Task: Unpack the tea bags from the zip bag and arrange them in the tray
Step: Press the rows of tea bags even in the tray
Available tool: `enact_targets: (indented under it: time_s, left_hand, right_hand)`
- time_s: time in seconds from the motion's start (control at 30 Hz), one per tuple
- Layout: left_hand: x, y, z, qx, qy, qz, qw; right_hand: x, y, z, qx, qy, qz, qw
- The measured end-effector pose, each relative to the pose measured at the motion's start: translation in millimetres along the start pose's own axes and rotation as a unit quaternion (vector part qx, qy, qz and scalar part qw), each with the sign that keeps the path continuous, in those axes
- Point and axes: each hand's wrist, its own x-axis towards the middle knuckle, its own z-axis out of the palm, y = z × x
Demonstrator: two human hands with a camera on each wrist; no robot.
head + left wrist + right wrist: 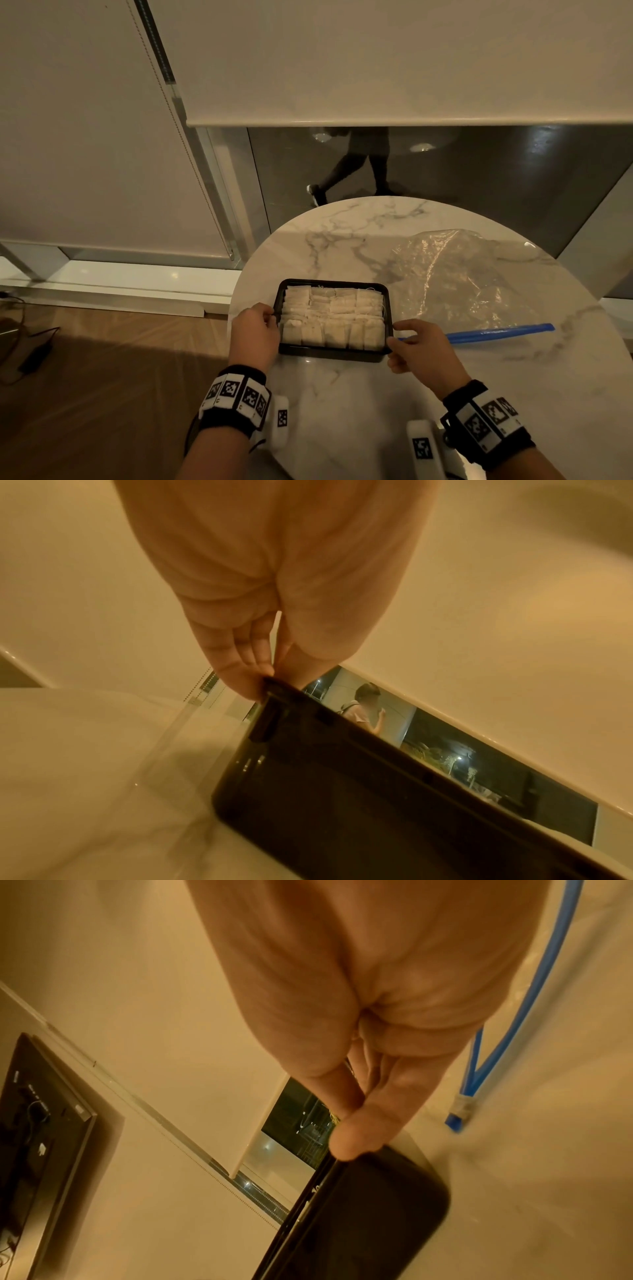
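Observation:
A black rectangular tray (330,355) sits on the round marble table, packed with rows of several pale tea bags (334,317). My left hand (260,325) pinches the tray's left rim; in the left wrist view the fingers (246,680) clamp the tray's (342,791) corner edge. My right hand (411,342) pinches the right rim; the right wrist view shows my thumb (352,1139) on top of the tray's (369,1218) edge. The clear zip bag (455,274) lies flat and empty behind and right of the tray, its blue zip strip (500,331) toward me, also showing as a blue zip strip (534,988) beside my right hand.
The marble table (376,394) has its rounded edge just left of the tray; wooden floor (102,377) with cables lies beyond it. Behind the table are a glass window (479,171) and lowered roller blinds (342,61). A person's legs (356,168) show beyond the glass.

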Motion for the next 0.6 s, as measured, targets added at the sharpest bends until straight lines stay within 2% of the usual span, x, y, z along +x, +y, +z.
enact_targets:
  time_s: [0.23, 0.4, 0.5, 0.6]
  left_hand:
    - [11.3, 5.0, 9.5, 0.004, 0.018, 0.009, 1.0]
    - [-3.0, 2.7, 13.2, 0.006, 0.033, 0.036, 0.999]
    - [-20.9, 5.6, 18.2, 0.068, 0.044, 0.083, 0.993]
    - [-36.3, 14.8, 24.3, 0.101, 0.027, 0.137, 0.985]
  right_hand:
    - [-4.0, -4.7, 1.8, 0.051, 0.016, -0.002, 0.999]
    - [-8.8, 5.0, -3.3, 0.052, 0.026, -0.021, 0.998]
    - [-9.1, 10.4, -14.1, -0.001, 0.048, -0.043, 0.998]
    - [-8.2, 12.2, -29.3, -0.12, 0.151, -0.12, 0.974]
